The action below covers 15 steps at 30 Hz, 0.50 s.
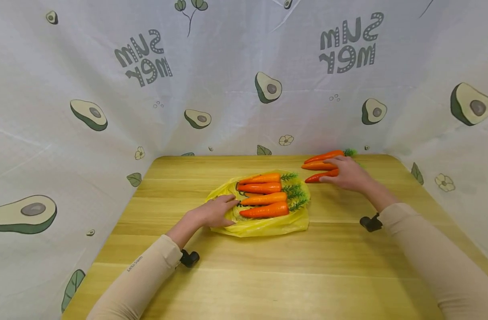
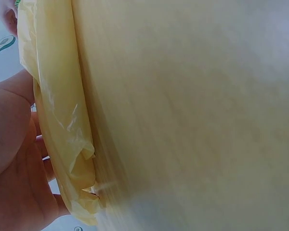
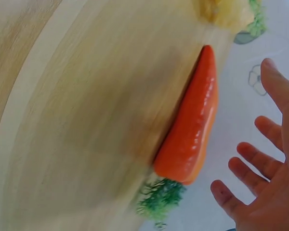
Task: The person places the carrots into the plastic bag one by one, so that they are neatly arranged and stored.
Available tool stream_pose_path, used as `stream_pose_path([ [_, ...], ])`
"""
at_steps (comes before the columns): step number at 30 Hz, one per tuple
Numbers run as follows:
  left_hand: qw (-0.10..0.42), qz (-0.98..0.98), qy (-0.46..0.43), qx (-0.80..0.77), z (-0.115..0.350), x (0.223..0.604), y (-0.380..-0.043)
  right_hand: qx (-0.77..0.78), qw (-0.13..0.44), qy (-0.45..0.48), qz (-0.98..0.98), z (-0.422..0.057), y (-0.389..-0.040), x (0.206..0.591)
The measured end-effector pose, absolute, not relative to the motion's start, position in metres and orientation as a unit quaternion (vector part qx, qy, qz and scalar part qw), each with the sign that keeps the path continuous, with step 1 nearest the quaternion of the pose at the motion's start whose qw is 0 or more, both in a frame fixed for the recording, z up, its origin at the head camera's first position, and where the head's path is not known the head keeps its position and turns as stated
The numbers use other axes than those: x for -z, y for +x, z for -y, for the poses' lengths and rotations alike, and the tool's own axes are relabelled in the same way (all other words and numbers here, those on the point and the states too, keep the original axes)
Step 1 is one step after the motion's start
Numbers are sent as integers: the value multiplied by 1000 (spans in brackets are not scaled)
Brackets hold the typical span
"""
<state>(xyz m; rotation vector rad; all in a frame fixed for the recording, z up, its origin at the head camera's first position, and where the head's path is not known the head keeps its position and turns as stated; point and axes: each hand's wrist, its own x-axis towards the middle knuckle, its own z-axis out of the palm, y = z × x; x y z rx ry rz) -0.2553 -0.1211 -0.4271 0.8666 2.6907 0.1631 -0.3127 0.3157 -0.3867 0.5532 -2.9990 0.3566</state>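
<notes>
A yellow plastic bag [image 1: 260, 230] lies spread on the table with several orange carrots [image 1: 264, 199] side by side on it, leafy tops to the right. My left hand [image 1: 216, 211] rests at the bag's left edge, fingers extended toward the carrot tips. In the left wrist view the crumpled bag edge [image 2: 62, 106] runs along the palm. My right hand [image 1: 349, 174] is over three more carrots at the back right, fingers spread and apart from the nearest red-orange carrot [image 3: 190, 125] in the right wrist view. Nothing is in its grasp.
The wooden table [image 1: 244, 275] ends at a white curtain [image 1: 227, 66] printed with avocados, which hangs behind it and on both sides. Black wrist cameras sit under both sleeves, one at the left wrist [image 1: 189, 258] and one at the right [image 1: 370, 223].
</notes>
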Motion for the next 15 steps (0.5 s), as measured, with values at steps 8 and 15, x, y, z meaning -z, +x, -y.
stream_pose_path([
  [8, 151, -939, 305, -54, 121, 427, -256, -100, 32, 157, 982, -330, -320, 395],
  [15, 149, -939, 304, -54, 122, 426, -256, -99, 39, 141, 984, -337, -322, 401],
])
